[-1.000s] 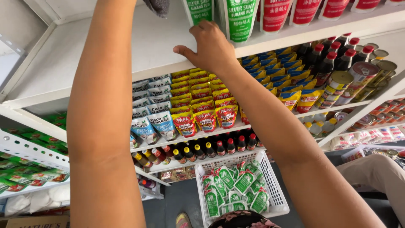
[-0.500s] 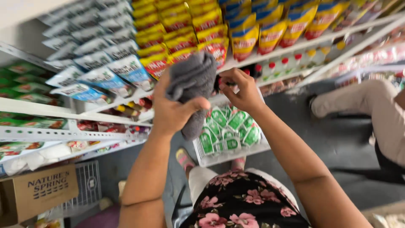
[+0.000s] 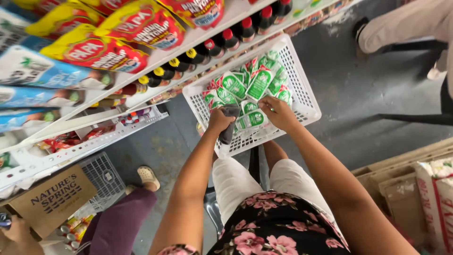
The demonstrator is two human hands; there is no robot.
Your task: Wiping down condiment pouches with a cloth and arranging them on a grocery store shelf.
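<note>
Both arms reached down, elbows bent, over the white basket [image 3: 302,101]; the left hand [image 3: 220,120] kept its grip closed on a grey cloth [image 3: 228,128]; the right hand [image 3: 278,113] pinched a green-and-white sachet [image 3: 252,119] lying in the basket.

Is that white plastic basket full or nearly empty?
Partly full: the white basket holds a pile of green-and-white sachets, while bare mesh shows along its sides.

White basket [image 3: 309,101] w/ green-white sachets [image 3: 258,82] inside.
</note>
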